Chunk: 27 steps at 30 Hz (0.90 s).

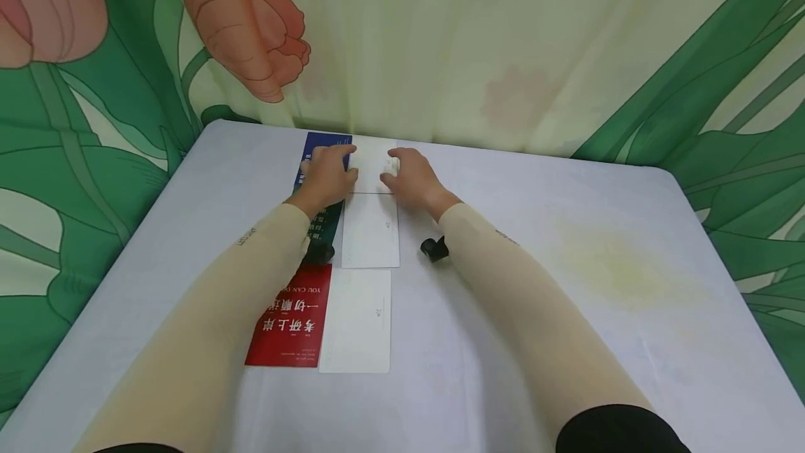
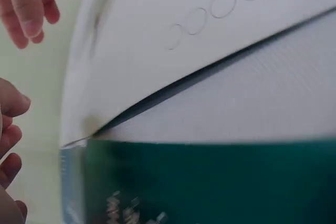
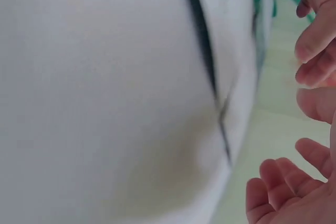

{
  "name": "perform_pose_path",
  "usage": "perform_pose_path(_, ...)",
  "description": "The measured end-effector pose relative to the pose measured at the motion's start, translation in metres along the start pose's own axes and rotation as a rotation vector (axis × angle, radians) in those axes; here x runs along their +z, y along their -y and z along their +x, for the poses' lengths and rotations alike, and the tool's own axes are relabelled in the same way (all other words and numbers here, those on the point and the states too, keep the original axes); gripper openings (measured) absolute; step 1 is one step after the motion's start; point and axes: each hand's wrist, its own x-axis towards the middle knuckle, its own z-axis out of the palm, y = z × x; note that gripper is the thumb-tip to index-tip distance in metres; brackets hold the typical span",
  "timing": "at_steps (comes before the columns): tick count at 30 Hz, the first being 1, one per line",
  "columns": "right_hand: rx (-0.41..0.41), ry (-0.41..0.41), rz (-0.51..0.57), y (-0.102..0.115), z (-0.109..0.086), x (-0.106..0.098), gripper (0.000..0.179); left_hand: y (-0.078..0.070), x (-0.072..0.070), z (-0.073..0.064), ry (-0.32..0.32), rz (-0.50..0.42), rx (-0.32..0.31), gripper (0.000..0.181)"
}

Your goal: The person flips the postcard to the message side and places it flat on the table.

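At the table's far side my left hand (image 1: 327,175) hovers over or rests on a dark blue card (image 1: 328,139); contact cannot be told. A white card (image 1: 370,159) lies between the hands. By its right edge is my right hand (image 1: 411,177), thumb and fingers spread toward the left one. In both wrist views the fingers look loosely bent and apart, with nothing between them. Below lie a second white card (image 1: 371,231) and a dark green card (image 2: 210,182), partly hidden by the left wrist in the head view. White circles line one card (image 2: 131,72) in the left wrist view.
Nearer on the white-covered table (image 1: 534,264) lie a red card (image 1: 294,344) with white lettering and another white card (image 1: 355,324), side by side. Small black devices (image 1: 434,249) sit at the wrists. A floral curtain (image 1: 440,40) hangs behind the far edge.
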Motion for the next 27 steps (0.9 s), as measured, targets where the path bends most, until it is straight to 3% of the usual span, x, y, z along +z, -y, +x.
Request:
perform_pose_path(6, -0.111, 0.039, -0.019, 0.014, -0.036, -0.015, 0.06, -0.002, -0.032, -0.039, 0.074, -0.005, 0.084, 0.06)
perform_pose_path(14, -0.211, 0.105, 0.028, 0.034, -0.094, -0.02, 0.074, 0.007, -0.062, -0.109, 0.178, -0.068, 0.16, 0.064)
perform_pose_path(17, -0.25, 0.142, 0.037, 0.041, -0.113, -0.012, 0.079, 0.015, -0.066, -0.137, 0.176, -0.1, 0.176, 0.064)
perform_pose_path(23, -0.315, 0.225, 0.002, 0.049, -0.14, 0.01, 0.088, 0.038, -0.058, -0.188, 0.135, -0.146, 0.216, 0.076)
perform_pose_path(27, -0.358, 0.252, -0.03, 0.052, -0.155, 0.026, 0.089, 0.048, -0.053, -0.214, 0.128, -0.138, 0.19, 0.08)
